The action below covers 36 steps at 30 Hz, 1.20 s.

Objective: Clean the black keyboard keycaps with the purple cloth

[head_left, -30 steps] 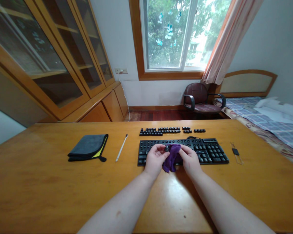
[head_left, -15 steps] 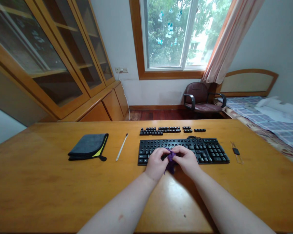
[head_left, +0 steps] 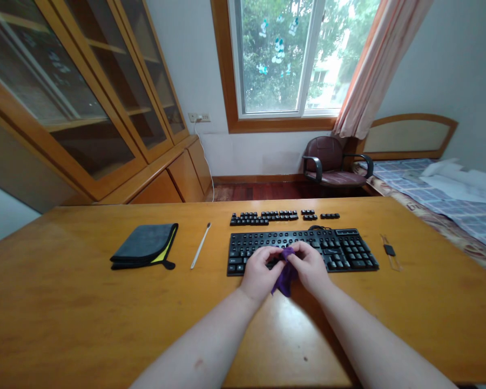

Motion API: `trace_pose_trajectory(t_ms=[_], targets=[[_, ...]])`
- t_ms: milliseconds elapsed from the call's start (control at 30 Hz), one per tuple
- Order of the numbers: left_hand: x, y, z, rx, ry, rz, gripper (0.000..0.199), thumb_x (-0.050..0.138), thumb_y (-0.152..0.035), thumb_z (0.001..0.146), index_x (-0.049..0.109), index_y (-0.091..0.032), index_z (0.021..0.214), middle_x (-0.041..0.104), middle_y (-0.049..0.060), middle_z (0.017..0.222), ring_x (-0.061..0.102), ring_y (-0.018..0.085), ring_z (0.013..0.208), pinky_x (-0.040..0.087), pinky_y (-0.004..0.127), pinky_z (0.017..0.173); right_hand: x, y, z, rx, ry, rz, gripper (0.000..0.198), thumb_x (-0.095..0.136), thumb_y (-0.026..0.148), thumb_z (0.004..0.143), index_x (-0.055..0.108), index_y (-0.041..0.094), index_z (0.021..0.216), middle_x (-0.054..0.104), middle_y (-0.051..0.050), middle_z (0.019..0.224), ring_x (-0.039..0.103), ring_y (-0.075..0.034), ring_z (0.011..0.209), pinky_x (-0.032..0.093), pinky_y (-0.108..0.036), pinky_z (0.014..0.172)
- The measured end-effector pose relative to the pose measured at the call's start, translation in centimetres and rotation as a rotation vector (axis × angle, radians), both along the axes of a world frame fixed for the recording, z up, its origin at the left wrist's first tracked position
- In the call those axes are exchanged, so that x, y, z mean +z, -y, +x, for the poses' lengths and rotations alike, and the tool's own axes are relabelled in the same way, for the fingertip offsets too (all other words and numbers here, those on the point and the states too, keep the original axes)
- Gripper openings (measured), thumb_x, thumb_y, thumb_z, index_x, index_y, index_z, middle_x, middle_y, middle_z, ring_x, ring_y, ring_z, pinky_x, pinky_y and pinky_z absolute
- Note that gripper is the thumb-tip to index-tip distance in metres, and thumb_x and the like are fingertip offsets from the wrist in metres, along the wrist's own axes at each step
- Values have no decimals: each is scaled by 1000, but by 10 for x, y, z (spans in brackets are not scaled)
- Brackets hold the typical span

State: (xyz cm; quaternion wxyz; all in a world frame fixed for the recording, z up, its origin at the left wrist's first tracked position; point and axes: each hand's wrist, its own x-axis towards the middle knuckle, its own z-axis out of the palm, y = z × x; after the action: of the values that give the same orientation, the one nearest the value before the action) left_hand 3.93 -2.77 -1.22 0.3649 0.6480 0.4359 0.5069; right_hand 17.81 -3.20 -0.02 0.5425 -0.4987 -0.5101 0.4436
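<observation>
Both my left hand (head_left: 262,271) and my right hand (head_left: 308,265) pinch a small purple cloth (head_left: 284,282) just over the front edge of a black keyboard (head_left: 350,254). The cloth is bunched between thumbs and fingertips, and its loose end hangs toward me. Whether a small piece is wrapped inside it, I cannot tell. Some keys in the keyboard's upper left rows lack their caps. Loose black keycaps (head_left: 249,220) lie in rows behind the keyboard. My hands hide part of the keyboard's lower middle.
Left of the keyboard lie a white toothbrush-like stick (head_left: 200,246) with a dark tip and a folded grey cloth (head_left: 146,244) with black and yellow edging. A black wire tool (head_left: 389,250) rests at the right. Beyond the wooden desk (head_left: 85,324) stands an armchair (head_left: 326,161).
More of the purple cloth hangs below my fingers now, and the bunched part has shifted slightly between my fingertips. Both hands keep their pinch; the view has moved slightly.
</observation>
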Motion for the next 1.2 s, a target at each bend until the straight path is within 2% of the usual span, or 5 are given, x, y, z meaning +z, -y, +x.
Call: trace_pose_trajectory(t_ms=[433, 700, 867, 1033, 1200], targets=[[-11, -12, 3, 51, 330, -137, 27, 64, -16, 70, 60, -16, 97, 63, 7, 96, 62, 16, 90, 50, 33, 86, -7, -10, 7, -190, -136, 18, 23, 63, 35, 71, 59, 18, 85, 62, -1, 75, 57, -17, 70, 45, -28, 66], [-10, -12, 0, 53, 279, -85, 22, 62, -19, 72, 64, -17, 94, 63, 8, 99, 61, 18, 94, 48, 35, 89, -8, -6, 10, -217, 31, 30, 17, 54, 24, 72, 61, 19, 86, 61, -1, 77, 56, -17, 70, 43, -28, 64], [-2, -12, -3, -1, 246, -54, 22, 59, -18, 76, 67, -18, 96, 62, 7, 100, 58, 18, 97, 46, 35, 91, -11, -9, 13, -237, 187, 195, 17, 47, 14, 69, 61, 19, 77, 60, -3, 84, 57, -19, 81, 44, -32, 75], [0, -13, -4, -39, 304, -160, 24, 59, -19, 75, 67, -18, 98, 63, 7, 100, 58, 17, 97, 44, 34, 93, -9, -8, 18, -59, 308, 274, 23, 41, 11, 71, 62, 20, 73, 62, -3, 79, 57, -19, 81, 45, -32, 75], [-6, -14, 0, -126, 557, -351, 28, 62, -24, 74, 64, -17, 100, 65, 7, 100, 60, 18, 95, 47, 36, 90, -4, -6, 19, -14, 470, 356, 20, 52, 23, 80, 64, 22, 96, 65, -5, 90, 59, -20, 86, 47, -34, 78]])
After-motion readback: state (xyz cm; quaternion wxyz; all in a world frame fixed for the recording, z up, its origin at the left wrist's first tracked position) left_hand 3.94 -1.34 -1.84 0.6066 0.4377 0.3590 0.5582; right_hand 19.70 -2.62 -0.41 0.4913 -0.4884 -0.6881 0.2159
